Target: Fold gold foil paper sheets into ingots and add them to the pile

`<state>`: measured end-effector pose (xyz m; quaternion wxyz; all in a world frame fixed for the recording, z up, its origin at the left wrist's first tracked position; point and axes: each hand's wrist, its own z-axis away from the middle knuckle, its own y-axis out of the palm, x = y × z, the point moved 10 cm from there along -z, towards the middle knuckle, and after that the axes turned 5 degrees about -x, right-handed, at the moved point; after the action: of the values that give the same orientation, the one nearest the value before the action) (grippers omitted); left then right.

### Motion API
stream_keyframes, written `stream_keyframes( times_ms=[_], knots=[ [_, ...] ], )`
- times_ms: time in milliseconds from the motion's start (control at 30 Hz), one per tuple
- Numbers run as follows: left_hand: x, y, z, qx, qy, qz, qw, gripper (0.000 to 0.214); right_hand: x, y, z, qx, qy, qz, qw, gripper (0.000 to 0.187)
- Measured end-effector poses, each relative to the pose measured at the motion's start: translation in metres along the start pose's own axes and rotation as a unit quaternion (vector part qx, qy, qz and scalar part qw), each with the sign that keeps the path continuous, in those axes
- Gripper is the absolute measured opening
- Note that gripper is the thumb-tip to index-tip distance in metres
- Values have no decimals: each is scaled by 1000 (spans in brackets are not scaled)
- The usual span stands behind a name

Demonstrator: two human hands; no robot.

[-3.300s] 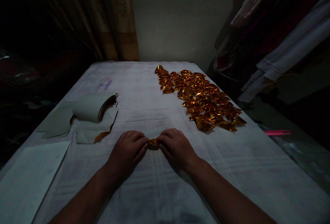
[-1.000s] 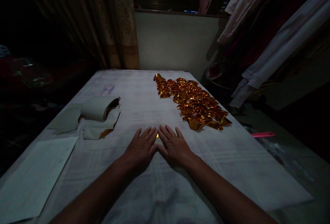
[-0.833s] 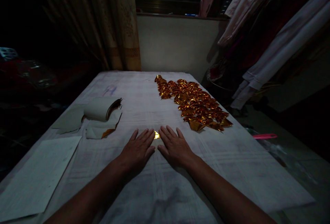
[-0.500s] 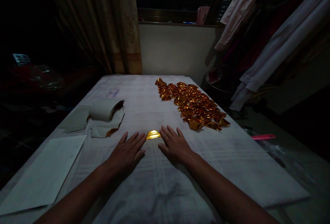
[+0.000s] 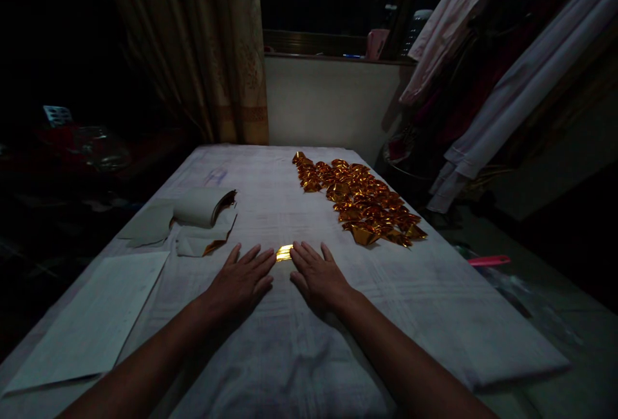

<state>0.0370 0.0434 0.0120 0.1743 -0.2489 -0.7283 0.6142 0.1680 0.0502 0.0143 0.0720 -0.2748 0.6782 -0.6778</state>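
Note:
A small folded piece of gold foil paper [image 5: 284, 253] lies flat on the cloth-covered table [image 5: 270, 213]. My left hand [image 5: 244, 277] rests palm down with its fingers stretched out, the tips at the foil's left end. From the other side my right hand [image 5: 317, 274] lies flat too, its fingertips covering the right end of the foil. Beyond my right hand spreads a pile of folded gold foil pieces [image 5: 367, 203]. Left of my left hand are curled sheets with a pale back [image 5: 200, 206], gold showing along one edge.
A flat white sheet [image 5: 91, 316] lies at the table's left side. A curtain [image 5: 232, 52] hangs behind, near a low wall [image 5: 323, 97]. Clothes [image 5: 506, 91] hang at the right. A pink handle [image 5: 490, 260] sticks out beside the table's right edge.
My right hand has moved left, closer to my left hand, and covers more of the foil. The view has shifted slightly.

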Motion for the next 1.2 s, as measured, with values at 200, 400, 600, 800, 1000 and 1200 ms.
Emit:
stream_keyframes(
  times_ms=[200, 400, 600, 800, 1000, 1200],
  knots=[
    [-2, -14, -9, 14, -17, 25, 999, 48, -17, -9, 14, -27, 32, -2, 999, 53],
    [-14, -42, -42, -11, -87, 31, 996, 21, -17, -15, 16, -58, 34, -21, 998, 51],
    [-24, -31, -64, -29, -111, 44, 992, 33, -17, -17, 17, -70, 30, -27, 997, 49],
    [-24, -25, -70, -8, -86, 53, 995, 28, -18, -18, 17, -72, 34, -44, 996, 48],
    [-23, -26, -78, 22, -66, 52, 996, 13, -20, -21, 19, -115, 28, -45, 992, 45],
    [-23, -26, -80, 22, -64, 40, 997, 6, -34, -20, 15, -180, 21, -59, 982, 54]
  ],
)
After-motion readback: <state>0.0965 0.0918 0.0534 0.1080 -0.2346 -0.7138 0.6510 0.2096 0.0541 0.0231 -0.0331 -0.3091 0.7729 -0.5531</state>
